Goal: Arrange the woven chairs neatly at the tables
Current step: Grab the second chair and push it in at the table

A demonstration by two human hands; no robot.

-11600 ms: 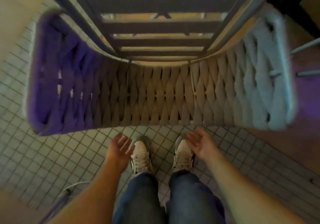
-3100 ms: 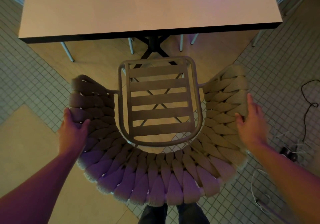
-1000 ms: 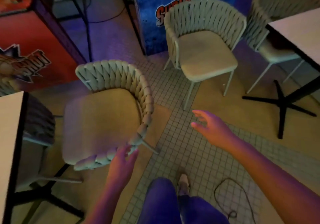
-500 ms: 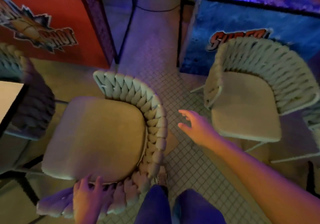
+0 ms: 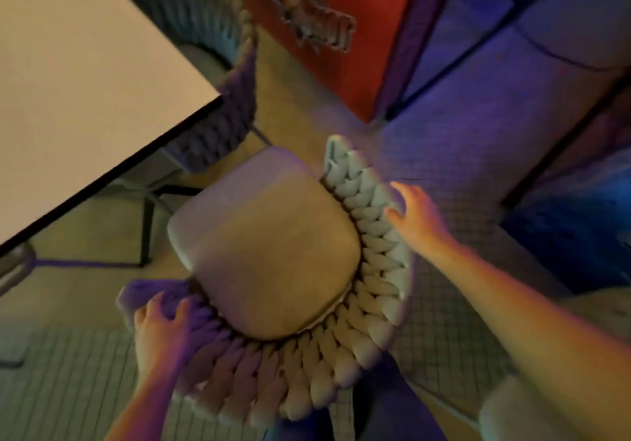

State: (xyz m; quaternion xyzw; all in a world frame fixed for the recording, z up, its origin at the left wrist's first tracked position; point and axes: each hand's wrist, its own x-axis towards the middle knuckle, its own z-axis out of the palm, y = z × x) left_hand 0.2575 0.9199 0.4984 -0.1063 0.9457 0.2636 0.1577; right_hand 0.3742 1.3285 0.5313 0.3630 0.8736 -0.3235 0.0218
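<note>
Tiled floor (image 5: 444, 331), table (image 5: 78, 75) beyond fingertips. Woven chair (image 5: 273, 252) between both hands. Left hand (image 5: 160, 328) fingers curled over left rim; right hand (image 5: 416, 215) fingers spread against right rim.

The single head camera looks steeply down from close above the woven chair (image 5: 273, 252), tilted, with the table (image 5: 85, 81) at upper left and tiled floor (image 5: 444, 338) below.

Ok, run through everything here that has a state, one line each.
woven chair: upright, seat facing the table, not tucked under.
left hand: gripping the chair's woven back.
right hand: resting on the woven back, grip unclear.
second woven chair: tucked in at the table.
</note>
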